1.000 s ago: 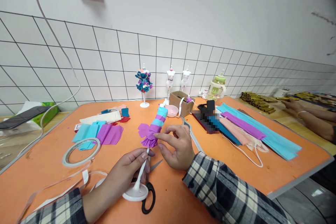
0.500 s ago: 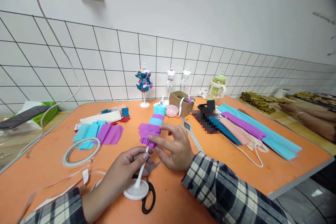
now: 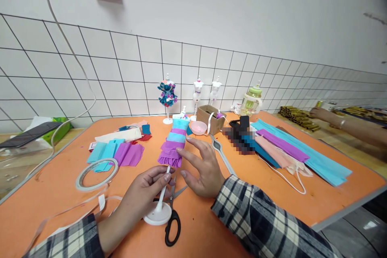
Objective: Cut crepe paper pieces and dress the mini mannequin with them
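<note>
My left hand [image 3: 148, 187] pinches the thin white pole of a small dress-form stand [image 3: 159, 213], which leans with its round base low in front of me. The form wears a dress [image 3: 175, 139] of blue and purple crepe paper bands, with a frilled purple hem at the bottom. Beside the dress, my right hand [image 3: 201, 169] has its fingers spread, and the index fingertip is at the purple skirt's edge. Scissors [image 3: 173, 219] with black handles lie under and behind the stand, their blades apart and partly hidden.
A tape roll [image 3: 81, 179] and cut paper pieces [image 3: 128, 154] lie left. Behind stand a decorated dress form [image 3: 167, 96], two white forms [image 3: 198, 86], a pink bowl [image 3: 198, 128] and a cardboard box [image 3: 208, 119]. Folded paper strips [image 3: 317, 161] lie right. Another person's arm [image 3: 335, 119] reaches in there.
My right fingers have loosened from the purple skirt and spread apart. The dress form stands a little more upright. My left hand keeps its hold. The other person's arm has shifted left.
</note>
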Demonstrator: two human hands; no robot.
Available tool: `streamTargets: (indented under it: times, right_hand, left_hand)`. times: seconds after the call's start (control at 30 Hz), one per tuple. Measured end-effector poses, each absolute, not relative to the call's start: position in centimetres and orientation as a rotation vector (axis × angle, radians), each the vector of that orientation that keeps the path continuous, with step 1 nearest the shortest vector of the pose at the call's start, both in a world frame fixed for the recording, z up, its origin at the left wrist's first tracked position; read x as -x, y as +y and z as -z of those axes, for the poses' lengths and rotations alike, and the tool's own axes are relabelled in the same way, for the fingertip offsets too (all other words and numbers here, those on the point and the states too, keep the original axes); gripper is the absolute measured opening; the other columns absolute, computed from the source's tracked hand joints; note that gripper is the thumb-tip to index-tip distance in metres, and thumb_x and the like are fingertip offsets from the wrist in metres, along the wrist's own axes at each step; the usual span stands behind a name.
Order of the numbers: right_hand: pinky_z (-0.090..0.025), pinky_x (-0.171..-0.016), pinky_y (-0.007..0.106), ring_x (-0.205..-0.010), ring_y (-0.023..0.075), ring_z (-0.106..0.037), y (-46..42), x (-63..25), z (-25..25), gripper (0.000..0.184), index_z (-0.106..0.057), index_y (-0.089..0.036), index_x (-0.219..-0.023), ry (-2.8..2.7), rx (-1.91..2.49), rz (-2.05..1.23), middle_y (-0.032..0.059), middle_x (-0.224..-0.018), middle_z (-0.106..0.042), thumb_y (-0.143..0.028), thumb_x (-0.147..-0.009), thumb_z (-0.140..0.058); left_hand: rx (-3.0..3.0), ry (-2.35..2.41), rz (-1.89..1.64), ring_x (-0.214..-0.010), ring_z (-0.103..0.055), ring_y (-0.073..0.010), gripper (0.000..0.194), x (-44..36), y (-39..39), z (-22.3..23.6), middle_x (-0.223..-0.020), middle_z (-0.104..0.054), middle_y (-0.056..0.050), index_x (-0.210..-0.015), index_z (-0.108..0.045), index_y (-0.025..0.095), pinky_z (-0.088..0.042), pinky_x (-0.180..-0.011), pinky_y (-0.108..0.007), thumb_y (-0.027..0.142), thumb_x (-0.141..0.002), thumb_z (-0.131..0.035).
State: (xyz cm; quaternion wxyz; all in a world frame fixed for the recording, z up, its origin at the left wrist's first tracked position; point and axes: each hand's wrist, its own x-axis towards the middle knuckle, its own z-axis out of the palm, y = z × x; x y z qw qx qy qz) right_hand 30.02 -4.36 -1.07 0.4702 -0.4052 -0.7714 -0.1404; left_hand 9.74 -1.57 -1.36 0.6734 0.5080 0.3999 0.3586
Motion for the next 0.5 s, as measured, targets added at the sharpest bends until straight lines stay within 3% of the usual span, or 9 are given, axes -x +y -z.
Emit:
streamTargets:
  times: [0.5]
  right_hand:
    - [-0.034,-0.113,0.050,-0.138,0.0279,-0.043,-3.0,-30.7,3.0,0.055,-0.037,-0.025,-0.145,-1.695,1.102,-0.014,0.0122,-0.147,-0.048,-0.038,-0.094,-0.053]
  left_hand:
    - [-1.302,0.974,-1.024,-0.062,-0.060,-0.0161,0.040,-9.3,-0.6,2.5,-0.072,-0.068,-0.001,-0.087,-0.068,0.016,-0.047,-0.055,-0.025,0.045,-0.064,-0.083]
